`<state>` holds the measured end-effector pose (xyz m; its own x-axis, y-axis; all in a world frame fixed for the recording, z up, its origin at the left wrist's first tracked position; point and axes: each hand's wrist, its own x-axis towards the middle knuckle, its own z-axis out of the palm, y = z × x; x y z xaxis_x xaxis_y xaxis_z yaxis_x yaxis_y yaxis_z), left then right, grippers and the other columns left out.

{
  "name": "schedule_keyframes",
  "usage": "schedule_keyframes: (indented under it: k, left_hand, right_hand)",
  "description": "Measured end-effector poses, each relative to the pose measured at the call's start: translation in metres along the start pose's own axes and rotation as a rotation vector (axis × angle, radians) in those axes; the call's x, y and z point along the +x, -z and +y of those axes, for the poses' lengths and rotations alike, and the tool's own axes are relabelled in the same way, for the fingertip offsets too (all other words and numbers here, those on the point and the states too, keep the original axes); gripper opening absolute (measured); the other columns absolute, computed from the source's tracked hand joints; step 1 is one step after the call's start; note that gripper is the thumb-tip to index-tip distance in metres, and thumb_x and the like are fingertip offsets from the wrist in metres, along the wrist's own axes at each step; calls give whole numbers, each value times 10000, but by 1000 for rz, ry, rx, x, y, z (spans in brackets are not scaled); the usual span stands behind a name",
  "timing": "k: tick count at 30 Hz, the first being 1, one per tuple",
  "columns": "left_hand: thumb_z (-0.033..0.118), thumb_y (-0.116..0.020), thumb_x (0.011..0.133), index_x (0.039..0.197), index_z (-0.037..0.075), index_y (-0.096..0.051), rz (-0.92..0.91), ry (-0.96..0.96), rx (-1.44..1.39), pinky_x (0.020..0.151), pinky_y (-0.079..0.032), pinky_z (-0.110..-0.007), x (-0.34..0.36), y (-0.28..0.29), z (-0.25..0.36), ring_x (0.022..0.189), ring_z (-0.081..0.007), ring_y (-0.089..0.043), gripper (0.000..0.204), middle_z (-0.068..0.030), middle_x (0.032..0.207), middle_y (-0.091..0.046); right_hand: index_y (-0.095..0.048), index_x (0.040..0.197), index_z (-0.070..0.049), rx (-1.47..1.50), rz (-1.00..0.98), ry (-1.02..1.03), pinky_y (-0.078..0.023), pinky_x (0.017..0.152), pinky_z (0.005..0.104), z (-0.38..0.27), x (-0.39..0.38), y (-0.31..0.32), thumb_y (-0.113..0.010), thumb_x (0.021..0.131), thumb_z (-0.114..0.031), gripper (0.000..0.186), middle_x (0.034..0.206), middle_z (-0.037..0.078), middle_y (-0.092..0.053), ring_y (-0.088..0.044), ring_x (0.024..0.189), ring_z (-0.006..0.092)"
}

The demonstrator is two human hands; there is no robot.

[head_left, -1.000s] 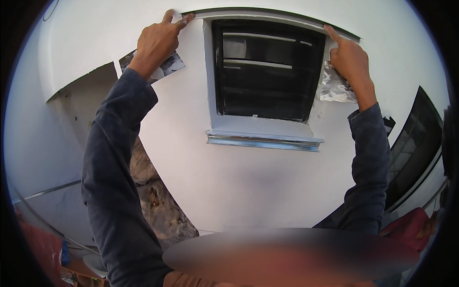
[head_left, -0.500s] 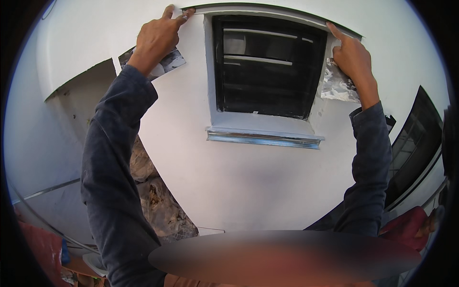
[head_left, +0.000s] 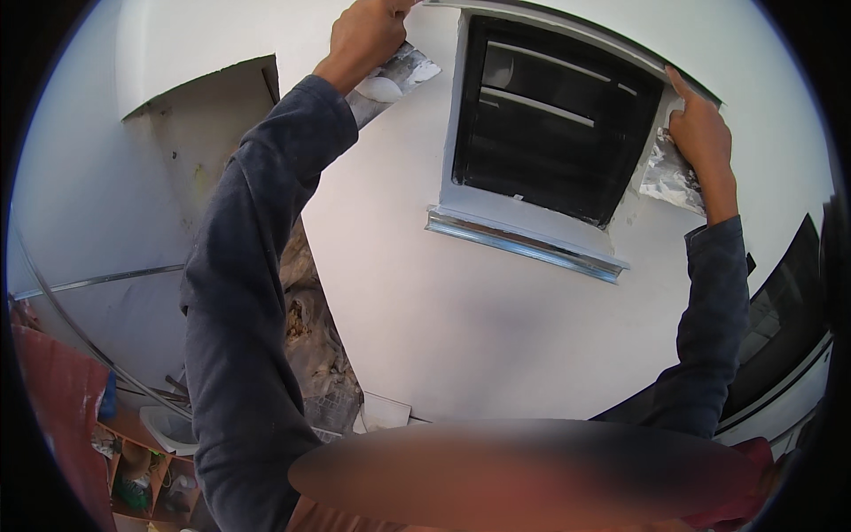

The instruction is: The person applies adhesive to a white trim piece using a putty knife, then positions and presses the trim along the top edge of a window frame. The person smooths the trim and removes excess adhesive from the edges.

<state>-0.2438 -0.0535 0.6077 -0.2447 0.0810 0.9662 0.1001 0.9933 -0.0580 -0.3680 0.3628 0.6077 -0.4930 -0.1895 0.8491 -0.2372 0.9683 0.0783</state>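
Both my arms reach up to a window [head_left: 550, 115] set in a white wall. My right hand [head_left: 700, 133] touches the right end of a thin trim strip [head_left: 576, 27] above the window with its stretched index finger. Its other fingers are curled, and a grey, white-smeared flat plate [head_left: 671, 173] sticks out beneath them, apparently held. My left hand [head_left: 368, 35] is up at the strip's left end, its fingertips cut off by the upper edge. A similar white-smeared plate [head_left: 403, 80] shows beside that wrist, seemingly in the grip, which is mostly hidden.
A shiny metal profile [head_left: 523, 244] runs under the window sill. To the left is a recess [head_left: 208, 133] in the wall. Plastic-covered material [head_left: 315, 346] and a shelf [head_left: 160, 479] with things in it stand low at left. A dark opening [head_left: 780, 301] lies at right.
The view has swung left and tilted, so the window and both hands appear farther right. My left hand is now partly out of the picture; my right finger stays at the strip.
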Motion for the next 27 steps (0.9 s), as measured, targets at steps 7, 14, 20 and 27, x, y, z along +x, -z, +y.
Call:
schedule_keyframes:
  k: [7,14,20,27]
  left_hand:
    - [171,-607,998,1048,-75,-664,17,1008,-911,625,-504,-267,-175,-18,-12,667,-95,-609,258,-57,850,-691]
    - [473,-594,990,1072,-17,-643,-383,2119,-541,543,-440,-415,-507,15,57,723,-191,-581,500,-121,916,-649]
    - [513,-514,1013,1090,12,-589,-529,2256,-805,587,-526,-404,-590,76,132,752,-231,-635,512,-89,968,-636]
    - [245,-450,1069,1234,-8,-558,-208,2304,-1531,1009,-493,-520,-596,88,152,1084,-317,-647,321,-159,1158,-672]
  right_hand:
    - [-392,1510,-397,-22,2,39,-546,860,466,2,-2,-10,-531,824,-110,756,1063,178,-706,-691,953,345]
    - [-428,1506,-332,15,67,83,-544,830,473,5,-4,-13,-532,818,-98,734,993,194,-704,-685,928,357]
    - [-428,1505,-327,15,90,69,-545,820,480,5,-6,-13,-545,821,-110,727,974,185,-707,-686,923,361]
    - [-407,1512,-341,10,71,5,-550,799,484,-4,-13,-9,-557,849,-137,710,943,185,-712,-694,882,359]
